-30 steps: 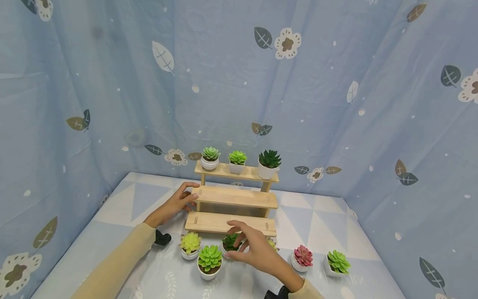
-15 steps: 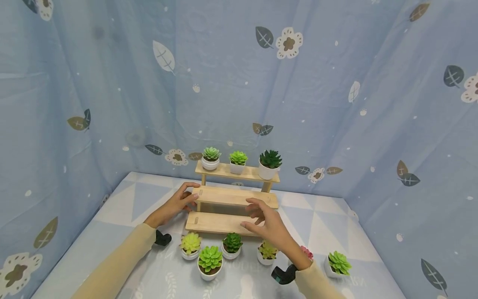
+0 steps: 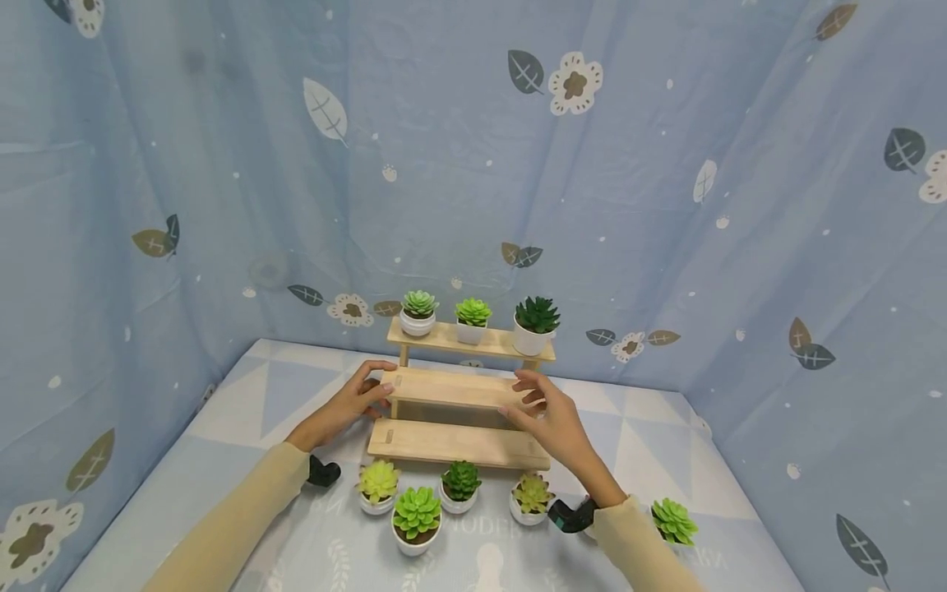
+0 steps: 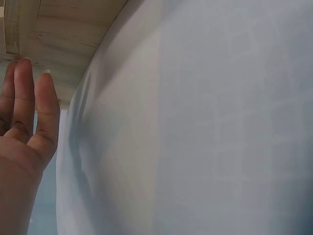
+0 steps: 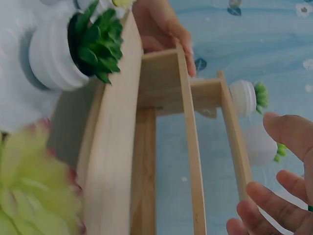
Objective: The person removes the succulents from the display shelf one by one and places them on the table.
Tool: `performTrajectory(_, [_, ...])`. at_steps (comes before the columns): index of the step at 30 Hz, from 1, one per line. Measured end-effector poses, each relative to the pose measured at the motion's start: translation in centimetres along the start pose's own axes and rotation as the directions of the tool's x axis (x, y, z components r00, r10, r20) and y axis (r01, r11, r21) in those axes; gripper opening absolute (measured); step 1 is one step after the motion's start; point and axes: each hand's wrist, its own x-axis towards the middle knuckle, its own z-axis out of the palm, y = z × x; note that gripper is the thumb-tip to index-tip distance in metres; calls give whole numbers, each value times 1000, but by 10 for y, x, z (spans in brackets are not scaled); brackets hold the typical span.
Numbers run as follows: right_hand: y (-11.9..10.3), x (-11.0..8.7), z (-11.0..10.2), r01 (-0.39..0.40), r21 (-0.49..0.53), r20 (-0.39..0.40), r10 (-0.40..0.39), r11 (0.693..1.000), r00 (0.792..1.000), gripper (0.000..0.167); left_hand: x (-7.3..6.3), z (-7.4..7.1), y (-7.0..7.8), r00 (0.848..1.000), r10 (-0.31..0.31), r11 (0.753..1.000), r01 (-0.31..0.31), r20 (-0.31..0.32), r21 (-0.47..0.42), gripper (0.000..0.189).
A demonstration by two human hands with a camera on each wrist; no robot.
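On the table (image 3: 644, 419) the wooden stand (image 3: 444, 389) is now flanked: the right hand (image 3: 551, 419), fingers spread, has been shifted from the front pots (image 3: 459, 488); whether the left end is pinched by the left hand (image 3: 351, 405) cannot be told.

Reads, in faint pale capitals, seemingly flipped, as "MODER" (image 3: 484, 527) on the tablecloth (image 3: 444, 567). Shows what looks like "RN" (image 3: 712, 560) farther right on the same cloth, likewise faint and flipped.
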Motion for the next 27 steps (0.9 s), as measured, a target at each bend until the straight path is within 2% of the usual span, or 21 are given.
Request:
performTrajectory(9, [14, 11, -13, -54, -24, -152, 50, 998, 987, 58, 1, 3, 1, 1000, -3, 1000, 3, -19, 8, 50])
performTrajectory(17, [22, 26, -23, -78, -41, -229, 66, 996, 971, 57, 0, 3, 2, 1000, -5, 1000, 5, -7, 8, 53])
performTrajectory(21, [23, 34, -28, -100, -7, -239, 96, 995, 966, 57, 1, 2, 4, 1000, 12, 1000, -12, -7, 10, 52])
performTrajectory(27, [23, 42, -35, -184, 29, -205, 186, 983, 961, 69, 0, 1, 4, 1000, -28, 999, 28, 0, 23, 52])
